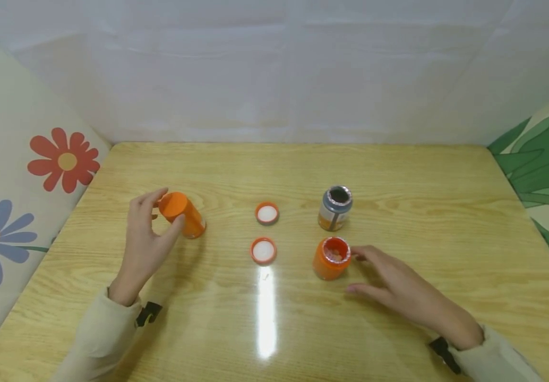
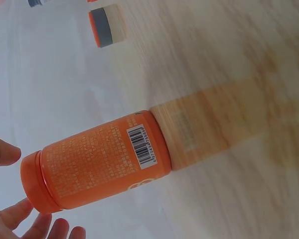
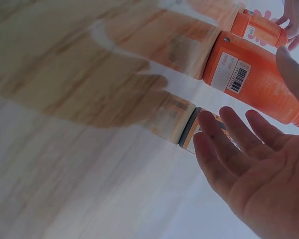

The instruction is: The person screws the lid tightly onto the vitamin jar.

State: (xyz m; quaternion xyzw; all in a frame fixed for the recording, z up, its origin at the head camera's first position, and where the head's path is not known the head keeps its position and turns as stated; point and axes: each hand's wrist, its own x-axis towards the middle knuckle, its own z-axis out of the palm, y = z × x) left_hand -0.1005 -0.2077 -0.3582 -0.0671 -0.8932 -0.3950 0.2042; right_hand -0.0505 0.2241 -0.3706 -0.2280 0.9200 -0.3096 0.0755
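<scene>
At the left, an orange bottle (image 1: pixel 190 223) stands upright with its orange cap (image 2: pixel 37 181) on. My left hand (image 1: pixel 146 239) is spread about that cap; the left wrist view shows the thumb apart from it, the fingers close to its far side. An uncapped orange jar (image 1: pixel 328 266) with a torn foil rim stands right of the middle, small pieces inside. Beside it my right hand (image 1: pixel 399 286) has its thumb and fingers apart, holding nothing. Behind that jar is an uncapped dark grey jar (image 1: pixel 334 216), also with torn foil round its mouth.
Two lids lie inside-up mid-table, a rear lid (image 1: pixel 267 213) and a front lid (image 1: pixel 263 251). A tiny pale scrap (image 1: pixel 265 276) lies below them. White sheeting (image 1: pixel 284 79) rises behind the wooden table (image 1: pixel 207 334), and flower-patterned panels flank it.
</scene>
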